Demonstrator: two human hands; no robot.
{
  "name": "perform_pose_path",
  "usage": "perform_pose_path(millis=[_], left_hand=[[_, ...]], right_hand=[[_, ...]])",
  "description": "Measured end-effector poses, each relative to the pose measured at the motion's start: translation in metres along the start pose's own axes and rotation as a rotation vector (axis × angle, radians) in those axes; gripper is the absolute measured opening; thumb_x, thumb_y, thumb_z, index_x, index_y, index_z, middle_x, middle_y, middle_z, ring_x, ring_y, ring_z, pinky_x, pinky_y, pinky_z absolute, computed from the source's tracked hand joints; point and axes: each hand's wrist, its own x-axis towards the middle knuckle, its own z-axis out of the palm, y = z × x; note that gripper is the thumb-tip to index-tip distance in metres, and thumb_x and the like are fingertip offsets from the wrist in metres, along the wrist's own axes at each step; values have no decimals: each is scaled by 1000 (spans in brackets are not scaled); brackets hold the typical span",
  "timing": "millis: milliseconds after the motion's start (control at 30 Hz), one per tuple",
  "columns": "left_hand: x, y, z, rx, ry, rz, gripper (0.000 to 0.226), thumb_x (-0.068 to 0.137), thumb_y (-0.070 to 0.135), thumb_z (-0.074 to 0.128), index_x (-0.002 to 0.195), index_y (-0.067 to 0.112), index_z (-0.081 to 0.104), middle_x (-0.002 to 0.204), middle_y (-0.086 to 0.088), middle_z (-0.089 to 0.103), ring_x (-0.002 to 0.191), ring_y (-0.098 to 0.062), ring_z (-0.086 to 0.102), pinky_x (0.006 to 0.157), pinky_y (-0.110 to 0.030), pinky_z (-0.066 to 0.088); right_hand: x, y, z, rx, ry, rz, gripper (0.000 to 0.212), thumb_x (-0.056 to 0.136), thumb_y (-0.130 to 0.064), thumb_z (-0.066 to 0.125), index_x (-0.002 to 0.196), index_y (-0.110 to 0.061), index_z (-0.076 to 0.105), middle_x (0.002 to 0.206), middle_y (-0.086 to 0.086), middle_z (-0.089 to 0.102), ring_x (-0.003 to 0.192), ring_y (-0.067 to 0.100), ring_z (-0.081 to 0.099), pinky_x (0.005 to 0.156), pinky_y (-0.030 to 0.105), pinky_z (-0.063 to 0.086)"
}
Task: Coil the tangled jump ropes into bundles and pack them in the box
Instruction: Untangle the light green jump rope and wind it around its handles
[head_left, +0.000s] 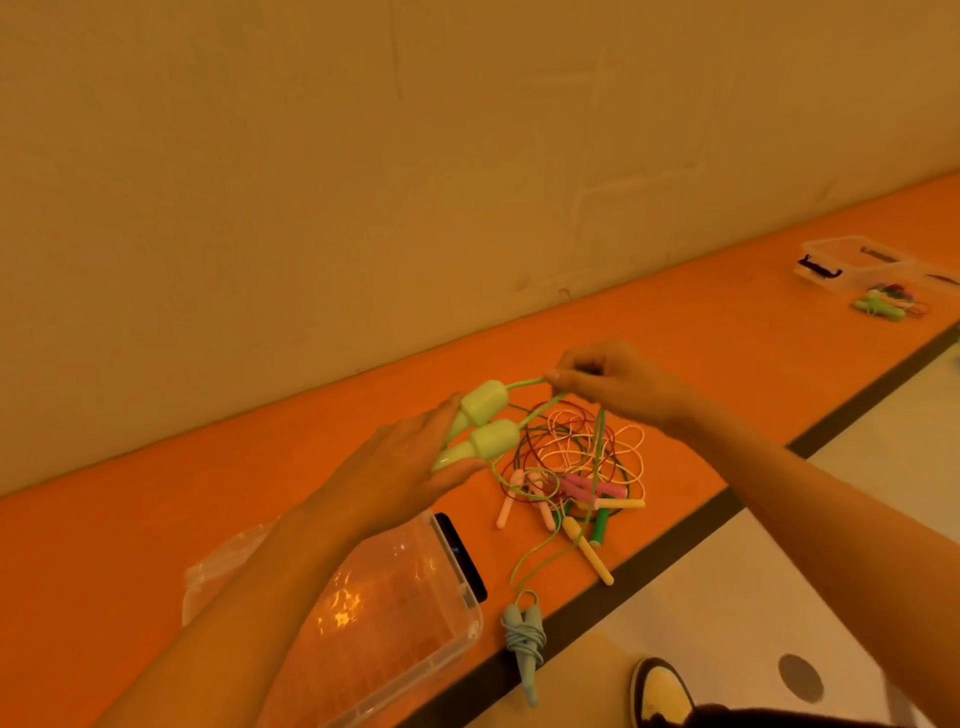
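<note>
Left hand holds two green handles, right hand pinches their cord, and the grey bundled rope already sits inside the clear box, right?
No: the head view shows the grey bundled rope lying on the orange surface beside the clear box, not inside it. The rest holds.

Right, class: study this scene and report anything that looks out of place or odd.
The coiled grey rope bundle lies outside the clear box, across the dark edge strip, though already bundled. The other ropes beyond it lie in a tangle.
</note>
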Motion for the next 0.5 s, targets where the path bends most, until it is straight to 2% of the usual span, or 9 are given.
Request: perform_pose_path(millis=[133,233,300,433,500], left_hand=[[4,-15,-11,-103,86,-87,85,82,71,52,153,33,25,143,2,54,119,-23,58,83,-34,47],[5,-18,-20,-153,147,-116,78,84,62,63,149,32,33,138,4,57,116,-19,59,74,-25,36],[6,-17,-23,-174,187,-105,76,84,58,65,149,33,34,136,5,58,114,-19,60,73,-24,35],[12,-14,-27,-223,255,-100,75,85,55,66,149,35,33,128,13,56,111,-18,60,71,-21,34],[14,-14,-29,-268,282,-114,73,86,53,66,149,39,32,132,14,56,112,-15,60,74,-22,36]], right_hand=[[49,-22,-51,-184,11,5,34,92,-31,67,73,-3,71,50,-4,35,42,3,29,43,18,20],[77,-47,-92,-338,28,2,42,90,-41,68,65,-8,67,49,-1,36,41,4,29,43,21,21],[93,-69,-120,-467,59,-21,47,89,-48,67,58,-12,62,48,1,38,40,6,31,46,24,25],[119,-112,-174,-623,211,-53,62,89,-59,61,60,-5,57,53,6,41,48,14,36,53,30,30],[127,-123,-197,-688,336,-76,70,91,-61,56,63,3,54,55,10,39,51,18,36,55,33,29]])
